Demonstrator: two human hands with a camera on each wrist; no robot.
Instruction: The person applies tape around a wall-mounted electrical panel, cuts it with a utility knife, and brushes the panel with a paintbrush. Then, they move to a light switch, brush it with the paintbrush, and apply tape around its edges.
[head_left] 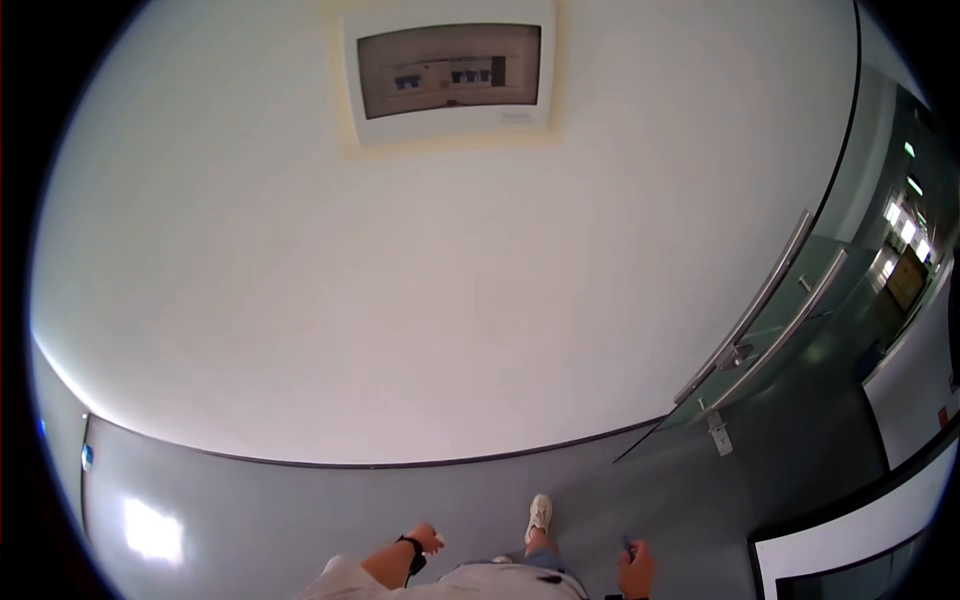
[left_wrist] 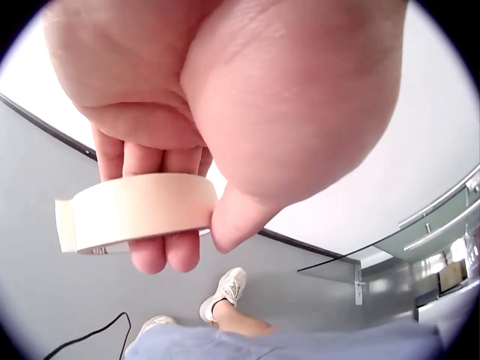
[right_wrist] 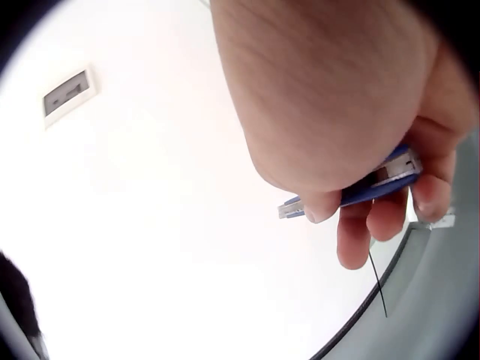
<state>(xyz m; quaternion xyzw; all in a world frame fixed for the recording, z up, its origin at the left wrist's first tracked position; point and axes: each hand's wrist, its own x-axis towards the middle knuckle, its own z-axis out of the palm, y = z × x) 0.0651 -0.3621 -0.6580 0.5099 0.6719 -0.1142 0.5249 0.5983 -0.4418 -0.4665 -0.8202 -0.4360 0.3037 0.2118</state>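
In the left wrist view my left hand (left_wrist: 292, 97) holds a roll of cream masking tape (left_wrist: 146, 206) between thumb and fingers. A short loose end of tape sticks out on the roll's left side. My right hand (right_wrist: 337, 90) grips a slim blue utility knife (right_wrist: 367, 193), its metallic tip poking out past the thumb. Seen from the head, the left hand (head_left: 428, 540) is low in front of the body and the right hand (head_left: 636, 570) is farther right. Strips of yellowish tape (head_left: 450, 148) border the breaker box (head_left: 450, 70) high on the white wall.
A glass door with long metal handles (head_left: 760, 310) stands at the right, beside a passage. Grey floor (head_left: 400, 490) meets the wall at a dark skirting line. One shoe (head_left: 540, 512) points toward the wall. A black cable (left_wrist: 90, 334) shows at lower left.
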